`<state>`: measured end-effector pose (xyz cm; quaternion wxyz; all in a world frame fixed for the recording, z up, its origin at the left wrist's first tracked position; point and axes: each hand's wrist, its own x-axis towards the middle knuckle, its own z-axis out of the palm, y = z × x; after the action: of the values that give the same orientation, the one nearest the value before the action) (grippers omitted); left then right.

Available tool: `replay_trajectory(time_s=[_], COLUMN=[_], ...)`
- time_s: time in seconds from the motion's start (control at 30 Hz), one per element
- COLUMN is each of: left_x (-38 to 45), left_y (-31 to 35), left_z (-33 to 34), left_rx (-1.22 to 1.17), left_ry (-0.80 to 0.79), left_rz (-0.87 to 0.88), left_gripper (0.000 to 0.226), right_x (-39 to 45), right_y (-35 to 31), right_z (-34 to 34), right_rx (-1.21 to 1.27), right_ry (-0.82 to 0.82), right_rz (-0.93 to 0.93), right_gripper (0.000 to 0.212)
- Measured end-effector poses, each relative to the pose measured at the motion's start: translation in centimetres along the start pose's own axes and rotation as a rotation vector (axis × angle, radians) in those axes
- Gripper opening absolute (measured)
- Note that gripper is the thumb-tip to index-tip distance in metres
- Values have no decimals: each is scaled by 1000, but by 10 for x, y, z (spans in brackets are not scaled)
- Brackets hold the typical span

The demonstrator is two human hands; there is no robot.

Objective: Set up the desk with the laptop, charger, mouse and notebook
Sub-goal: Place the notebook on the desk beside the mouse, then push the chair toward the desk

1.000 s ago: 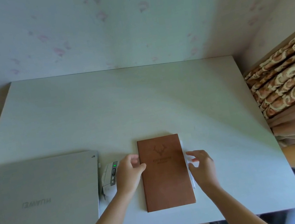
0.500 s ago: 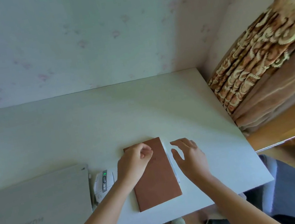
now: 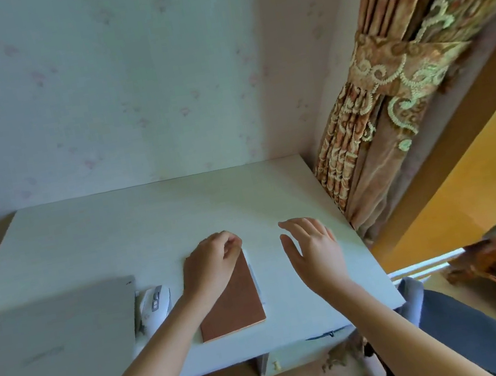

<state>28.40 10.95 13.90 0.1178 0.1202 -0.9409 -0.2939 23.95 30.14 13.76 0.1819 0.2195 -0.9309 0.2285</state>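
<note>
Two hands: left hand [image 3: 210,265] on notebook [image 3: 232,303], right hand [image 3: 314,250] spread.

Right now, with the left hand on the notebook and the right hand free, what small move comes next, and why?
Probably lift the notebook cover open. The left hand rests curled on its far end, fingers at the top right corner, while the right hand hovers open beside it, touching nothing. The laptop is shut and the mouse lies beside it.
</note>
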Motion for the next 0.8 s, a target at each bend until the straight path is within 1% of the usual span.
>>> replay_trajectory(time_s=[0.13,0.2,0.37,0.47,0.53,0.6,0.73,0.8], left_x=[-25,-40,-79,-90,-97,-110,-160,-185], left_y=[9,17,48,66,84,107,158,188], left_z=[-7,-11,-8,8,20,31,58,73], left_rx=[6,20,-47,-144,-172,-155,-126,-125], left_ry=[49,62,48,-30,-67,-95,-177,-241], left_rz=[-44,-39,86,189,256,320,445,505], left_gripper=[17,18,16,15,20,24,17,18], right_x=[-12,-22,-64,-95,-120,-147,-210,-242], right_y=[-6,-8,-1,14,25,35,57,69], right_z=[-16,-26,-65,-92,-112,-135,-186,-211], right_rx=[-2,-10,-83,-169,-225,-274,-382,-440], right_ry=[35,44,103,108,113,116,124,120], right_rz=[-68,-80,-74,9,73,126,223,299], right_gripper=[26,26,25,26,28,29,25,25])
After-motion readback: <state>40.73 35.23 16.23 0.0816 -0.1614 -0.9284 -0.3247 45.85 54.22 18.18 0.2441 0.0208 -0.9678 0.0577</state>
